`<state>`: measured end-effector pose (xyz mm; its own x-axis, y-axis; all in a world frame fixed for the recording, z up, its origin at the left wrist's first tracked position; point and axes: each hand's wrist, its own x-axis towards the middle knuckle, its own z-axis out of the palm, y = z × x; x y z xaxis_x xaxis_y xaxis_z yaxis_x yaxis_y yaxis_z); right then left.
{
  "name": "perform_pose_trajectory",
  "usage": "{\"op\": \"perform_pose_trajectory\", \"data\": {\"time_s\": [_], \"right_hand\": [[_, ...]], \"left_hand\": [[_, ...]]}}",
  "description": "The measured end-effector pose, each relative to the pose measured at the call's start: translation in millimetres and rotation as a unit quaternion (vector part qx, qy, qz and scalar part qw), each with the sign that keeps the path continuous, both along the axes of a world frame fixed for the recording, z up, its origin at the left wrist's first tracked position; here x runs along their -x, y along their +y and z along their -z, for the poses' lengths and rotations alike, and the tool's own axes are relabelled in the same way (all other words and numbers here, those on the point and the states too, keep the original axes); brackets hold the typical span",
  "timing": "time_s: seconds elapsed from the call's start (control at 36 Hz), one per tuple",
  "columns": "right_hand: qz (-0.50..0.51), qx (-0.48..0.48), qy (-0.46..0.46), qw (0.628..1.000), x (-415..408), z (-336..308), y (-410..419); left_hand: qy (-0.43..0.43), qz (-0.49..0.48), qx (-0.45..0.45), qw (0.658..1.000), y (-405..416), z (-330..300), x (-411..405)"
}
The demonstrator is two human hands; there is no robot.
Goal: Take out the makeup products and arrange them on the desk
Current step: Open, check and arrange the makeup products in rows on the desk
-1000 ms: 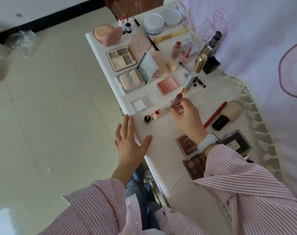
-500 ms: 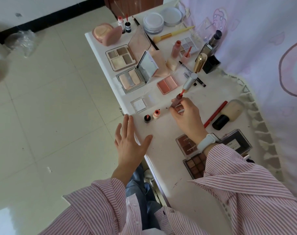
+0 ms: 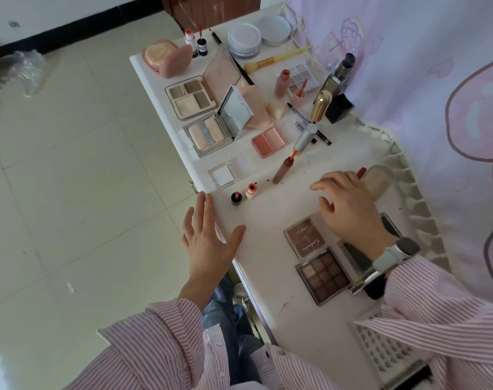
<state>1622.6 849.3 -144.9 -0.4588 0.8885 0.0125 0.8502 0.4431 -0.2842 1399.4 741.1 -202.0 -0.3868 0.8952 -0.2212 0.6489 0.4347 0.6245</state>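
The left hand [image 3: 208,237] lay spread flat at the desk [image 3: 268,220] edge, while the right hand [image 3: 349,204] hovered loosely open and empty, clear of the lip gloss tube [image 3: 282,171].

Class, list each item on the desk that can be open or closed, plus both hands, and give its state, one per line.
Four-pan palette: lid open.
Mirror compact: open.
Blush duo: clear lid open.
Lip gloss tube: uncapped, lying flat.
Brown eyeshadow palette: open.
Left hand: open, empty.
Right hand: open, empty.
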Motion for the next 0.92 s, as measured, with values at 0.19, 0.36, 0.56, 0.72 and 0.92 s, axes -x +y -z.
{"op": "perform_pose_trajectory", "data": {"time_s": [0.19,0.36,0.56,0.72,0.92], "right_hand": [[-0.048,0.082,-0.223,0.970,-22,-7,9],[-0.111,-0.057,-0.206,0.970,-25,9,17],[-0.149,-0.099,-0.086,0.980,-28,0,19],[-0.086,-0.077,0.039,0.993,-16,-17,2],[0.162,0.095,0.420,0.888,7,-53,-35]], "left_hand": [[-0.006,-0.005,0.003,1.000,-1,-1,-1],[-0.003,-0.009,0.006,1.000,-2,-1,-2],[-0.010,-0.007,0.003,1.000,0,-3,-1],[-0.004,-0.008,0.010,1.000,1,-6,-1],[0.016,-0.086,-0.078,0.993,-6,-15,-7]]}}
